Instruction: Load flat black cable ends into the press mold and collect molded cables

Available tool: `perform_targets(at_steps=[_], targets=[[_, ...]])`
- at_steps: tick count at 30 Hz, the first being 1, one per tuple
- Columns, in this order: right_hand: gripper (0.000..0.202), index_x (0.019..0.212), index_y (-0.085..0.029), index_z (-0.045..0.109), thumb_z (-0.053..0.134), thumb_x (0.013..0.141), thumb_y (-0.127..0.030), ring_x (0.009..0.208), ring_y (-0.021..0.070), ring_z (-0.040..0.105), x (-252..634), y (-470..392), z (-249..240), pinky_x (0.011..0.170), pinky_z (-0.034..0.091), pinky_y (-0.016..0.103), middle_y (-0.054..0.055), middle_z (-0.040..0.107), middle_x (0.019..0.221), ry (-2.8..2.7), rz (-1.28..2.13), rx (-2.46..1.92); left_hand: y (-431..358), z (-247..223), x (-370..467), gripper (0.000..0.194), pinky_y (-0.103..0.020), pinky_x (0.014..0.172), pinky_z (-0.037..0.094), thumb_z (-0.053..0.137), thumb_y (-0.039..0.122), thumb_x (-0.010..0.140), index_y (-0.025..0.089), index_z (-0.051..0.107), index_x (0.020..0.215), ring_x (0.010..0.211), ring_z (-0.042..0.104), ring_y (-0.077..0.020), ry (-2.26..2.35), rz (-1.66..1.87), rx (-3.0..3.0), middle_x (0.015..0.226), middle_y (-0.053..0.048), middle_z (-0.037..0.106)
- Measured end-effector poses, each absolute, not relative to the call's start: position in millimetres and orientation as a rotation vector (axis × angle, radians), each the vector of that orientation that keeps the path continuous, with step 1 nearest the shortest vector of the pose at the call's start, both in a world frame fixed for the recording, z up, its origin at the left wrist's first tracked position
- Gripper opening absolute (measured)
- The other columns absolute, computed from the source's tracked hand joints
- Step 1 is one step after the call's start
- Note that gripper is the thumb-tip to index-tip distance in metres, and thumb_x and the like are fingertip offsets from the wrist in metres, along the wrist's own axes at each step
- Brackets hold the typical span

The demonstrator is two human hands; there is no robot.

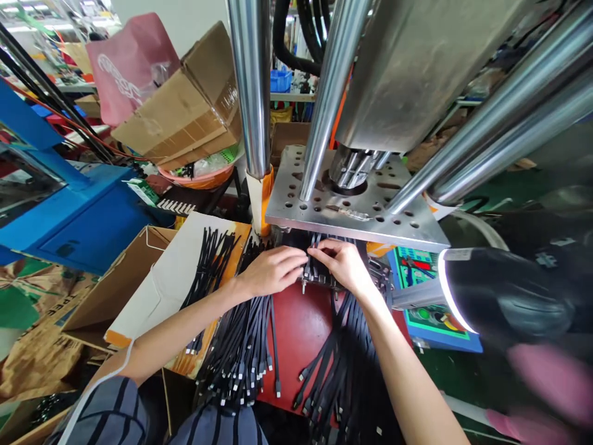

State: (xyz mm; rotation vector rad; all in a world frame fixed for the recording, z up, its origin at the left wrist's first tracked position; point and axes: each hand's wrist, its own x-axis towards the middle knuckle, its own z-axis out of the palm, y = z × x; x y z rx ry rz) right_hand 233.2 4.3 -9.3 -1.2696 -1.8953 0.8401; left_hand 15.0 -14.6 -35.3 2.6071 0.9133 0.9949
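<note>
My left hand [275, 270] and my right hand [341, 264] meet at a dark metal mould [290, 238] under the press. Their fingertips are pinched together on short black USB cable ends [313, 267] lying across the mould's front edge. The exact grip is partly hidden by the fingers. Below my left forearm hangs a thick bundle of flat black cables [245, 355] with silver plugs. Another bundle of black cables [336, 352] spreads beneath my right forearm, over the red table [296, 334].
Just above my hands is a drilled steel press plate [287, 210] with steel columns [250, 93]. More cables [206, 272] lie on a board at left. A lit lamp [463, 290] and a blue control panel [445, 337] stand at right. A cardboard box [125, 278] sits at left.
</note>
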Motion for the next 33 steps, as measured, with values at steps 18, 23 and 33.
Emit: perform_targets(at_steps=[18,23,33], targets=[[0.035,0.085,-0.018,0.07,0.07,0.087,-0.053,0.061,0.0157,0.059,234,-1,-24,0.061,0.045,0.029,0.003,0.07,0.073,-1.725,0.79,-1.373,-53,-34,32,0.049,-0.053,0.125,0.037,0.06,0.038,0.101,0.013,0.056,0.142,0.147,0.048,-0.0326,1.115,0.556,2.97,0.152,-0.02,0.056],[0.037,0.088,-0.017,0.07,0.071,0.086,-0.054,0.063,0.0161,0.059,237,-2,-24,0.061,0.046,0.03,0.005,0.072,0.079,-1.686,0.877,-1.353,-53,-34,29,0.047,-0.052,0.125,0.036,0.059,0.038,0.101,0.014,0.056,0.143,0.148,0.046,-0.0317,1.082,0.573,2.937,0.153,-0.019,0.055],[0.029,0.111,-0.014,0.072,0.065,0.092,-0.034,0.068,0.0184,0.062,235,-10,-22,0.068,0.051,0.033,0.007,0.071,0.088,-1.733,0.664,-1.425,-65,-35,43,0.049,-0.054,0.125,0.035,0.056,0.035,0.103,0.011,0.053,0.146,0.15,0.043,-0.0346,1.266,0.445,2.972,0.158,-0.023,0.048]])
